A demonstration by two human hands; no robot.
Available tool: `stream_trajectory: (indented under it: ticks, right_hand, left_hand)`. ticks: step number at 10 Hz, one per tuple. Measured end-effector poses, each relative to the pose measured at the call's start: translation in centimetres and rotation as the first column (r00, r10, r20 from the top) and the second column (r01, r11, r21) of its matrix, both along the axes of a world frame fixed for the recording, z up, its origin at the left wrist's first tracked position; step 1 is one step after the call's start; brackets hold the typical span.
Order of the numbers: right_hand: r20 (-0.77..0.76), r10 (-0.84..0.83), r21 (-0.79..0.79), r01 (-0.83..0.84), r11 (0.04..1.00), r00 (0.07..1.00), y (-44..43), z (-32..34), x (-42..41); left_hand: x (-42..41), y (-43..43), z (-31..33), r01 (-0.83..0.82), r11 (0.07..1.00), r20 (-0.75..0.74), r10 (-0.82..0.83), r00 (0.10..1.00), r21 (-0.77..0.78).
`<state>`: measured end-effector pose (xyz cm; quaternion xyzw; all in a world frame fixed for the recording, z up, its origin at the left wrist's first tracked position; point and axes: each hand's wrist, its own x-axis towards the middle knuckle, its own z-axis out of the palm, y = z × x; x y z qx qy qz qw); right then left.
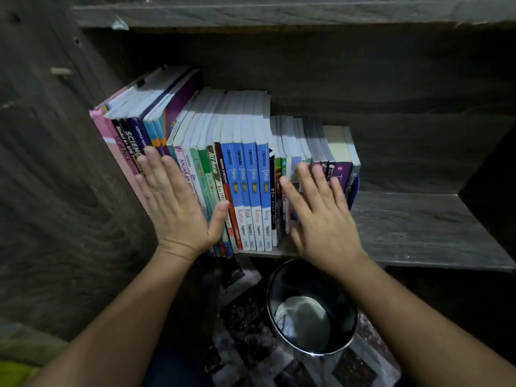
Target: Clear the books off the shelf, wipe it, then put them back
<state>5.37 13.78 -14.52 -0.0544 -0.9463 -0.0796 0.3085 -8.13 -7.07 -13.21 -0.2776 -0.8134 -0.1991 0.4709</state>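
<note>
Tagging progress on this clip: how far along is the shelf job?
Done: unclear. The books stand in a row on the shelf, so either nothing is cleared or all is back. In hand: left hand and right hand lie flat on the spines. Left: no cloth shows; wiping cannot be confirmed.

Bare left hand (178, 208), bare right hand (324, 216), forearms uncovered to the frame edge, faint creases across left wrist

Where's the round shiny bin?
In the head view, the bin stands on the floor at bottom centre, just below the front edge of the shelf and almost straight under the right hand.
</note>
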Motion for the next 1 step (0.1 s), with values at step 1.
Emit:
stream_trajectory:
  ticks: [1]
  right_hand:
    - [0.006,-0.091,-0.106,0.091,0.990,0.996,-0.12,2.01,2.42]
  left_hand:
    - [2.51,1.51,0.85,0.032,0.994,0.045,-0.027,0.999,-0.106]
